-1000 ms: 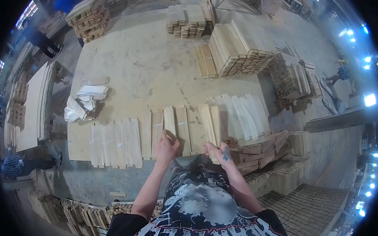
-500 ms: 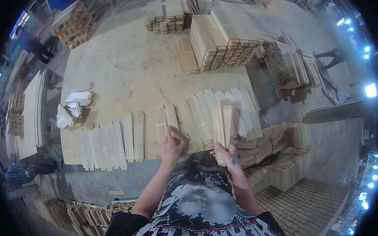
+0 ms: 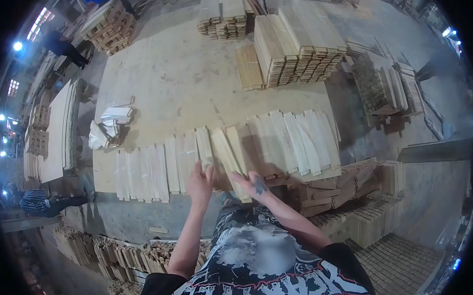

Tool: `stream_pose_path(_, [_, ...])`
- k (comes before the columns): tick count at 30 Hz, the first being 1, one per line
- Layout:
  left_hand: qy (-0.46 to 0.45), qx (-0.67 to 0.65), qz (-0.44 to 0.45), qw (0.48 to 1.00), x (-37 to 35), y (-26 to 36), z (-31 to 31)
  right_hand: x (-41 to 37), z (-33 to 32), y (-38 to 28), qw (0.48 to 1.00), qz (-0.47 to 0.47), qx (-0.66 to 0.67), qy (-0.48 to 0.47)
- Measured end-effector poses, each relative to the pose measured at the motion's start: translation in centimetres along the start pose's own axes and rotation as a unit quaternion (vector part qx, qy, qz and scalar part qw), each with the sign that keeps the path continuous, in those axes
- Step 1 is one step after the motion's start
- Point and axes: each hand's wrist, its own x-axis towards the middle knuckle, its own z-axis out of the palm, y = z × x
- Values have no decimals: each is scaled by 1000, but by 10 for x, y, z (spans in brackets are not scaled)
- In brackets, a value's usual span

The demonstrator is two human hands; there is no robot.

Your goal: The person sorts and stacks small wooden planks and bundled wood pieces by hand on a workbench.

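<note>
Pale wooden slats lie side by side in a long row along the near edge of a large board-topped table (image 3: pixel 170 86). My right hand (image 3: pixel 252 184) grips the near ends of two yellowish slats (image 3: pixel 230 153), which lie slanted in the middle of the row. Just left of them, my left hand (image 3: pixel 200 182) is at the near end of another slat (image 3: pixel 205 147), its fingers apart. Several slats (image 3: pixel 140 175) extend to the left and whiter ones (image 3: pixel 305 142) to the right. The fingertips of my right hand are partly hidden.
Tall stacks of planks (image 3: pixel 299 45) stand at the table's far right. White offcuts (image 3: pixel 111 125) sit at its left edge. Bundled wood (image 3: pixel 345 186) rises close on my right, with more bundles (image 3: pixel 121 256) behind me at left. A person in stripes (image 3: pixel 36 203) is at far left.
My right hand has brought the two slats left and lowered them into the row. My left hand has shifted slightly within the view, which has also turned.
</note>
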Motion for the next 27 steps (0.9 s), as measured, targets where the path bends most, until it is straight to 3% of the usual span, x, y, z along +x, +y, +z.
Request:
stream_pose_path(2, [-43,-236,-58,969,-9,1,3,26,29,17,997,11,61,-34])
stream_pose_path(3, [-58,-350,-83,931,-12,1,3,6,33,-31,995,-48,74,-42])
stream_pose_path(8, [-53,-309,-75,947,-7,-16,-18,18,61,-32,998,-31,34,-36])
stream_pose_path(10, [-35,-298,-64,952,-1,-30,-24,29,72,-17,995,-93,27,11])
stream_pose_path(11, [-10,-265,-64,962,3,-38,-28,33,74,-10,994,-86,64,-21])
stream_pose_path(14, [33,-213,-54,975,14,-70,-44,27,66,-25,995,-94,-22,-12])
stream_pose_path(15, [32,-227,-44,972,19,-78,-50,23,62,-40,998,9,-64,21])
stream_pose_path(16, [32,-242,-35,969,24,-81,-57,24,60,-41,994,-30,-91,49])
stream_pose_path(17, [-24,-307,-81,948,27,-82,-65,24,59,-41,988,-68,-119,75])
stream_pose_path(18, [-18,-285,-67,956,32,-98,-57,24,58,-41,978,-106,-146,101])
stream_pose_path(20, [-9,-239,-37,970,44,-136,-33,33,56,-28,975,-104,-157,120])
stream_pose_path(23, [-31,-291,-75,953,54,-145,-35,51,54,6,974,-79,-154,147])
stream_pose_path(27, [-22,-250,-33,967,65,-149,-41,43,63,-15,963,-44,-174,203])
